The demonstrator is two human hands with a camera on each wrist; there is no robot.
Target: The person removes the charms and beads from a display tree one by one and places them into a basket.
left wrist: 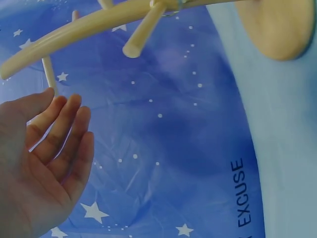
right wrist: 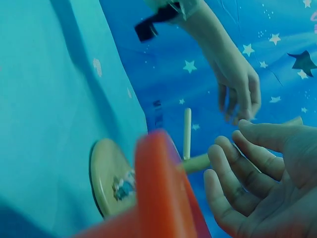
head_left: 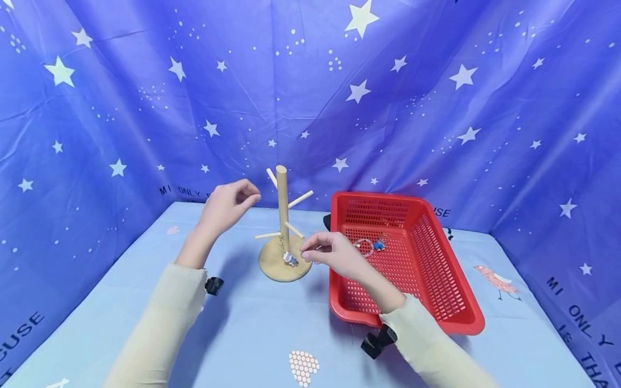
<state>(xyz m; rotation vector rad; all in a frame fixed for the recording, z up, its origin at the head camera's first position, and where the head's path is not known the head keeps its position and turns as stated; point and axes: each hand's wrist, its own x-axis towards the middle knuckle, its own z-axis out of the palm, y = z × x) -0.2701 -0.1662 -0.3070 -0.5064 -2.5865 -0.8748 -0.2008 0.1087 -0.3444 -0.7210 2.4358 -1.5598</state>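
A wooden stand (head_left: 283, 210) with a round base and several thin pegs stands upright on the table. From its lower left peg (head_left: 268, 235) hangs a keychain (head_left: 290, 259) with a small grey-and-white figure, close above or against the base; which of the two I cannot tell. My left hand (head_left: 228, 205) hovers left of the post, fingers loosely bent, with nothing in it; in the left wrist view the left hand (left wrist: 54, 158) shows an unfilled palm. Beside the base on the right, my right hand (head_left: 337, 254) hangs with relaxed fingers and holds nothing; its fingers (right wrist: 233, 193) are spread slightly.
A red plastic basket (head_left: 458, 293) stands right of the stand, under my right forearm. Inside lie a beaded bracelet (head_left: 365, 248) and a blue figure keychain (head_left: 379, 246). A blue star-patterned curtain (head_left: 310, 97) surrounds the light blue table (head_left: 257, 334). A black object (head_left: 327, 221) sits behind the basket's left edge.
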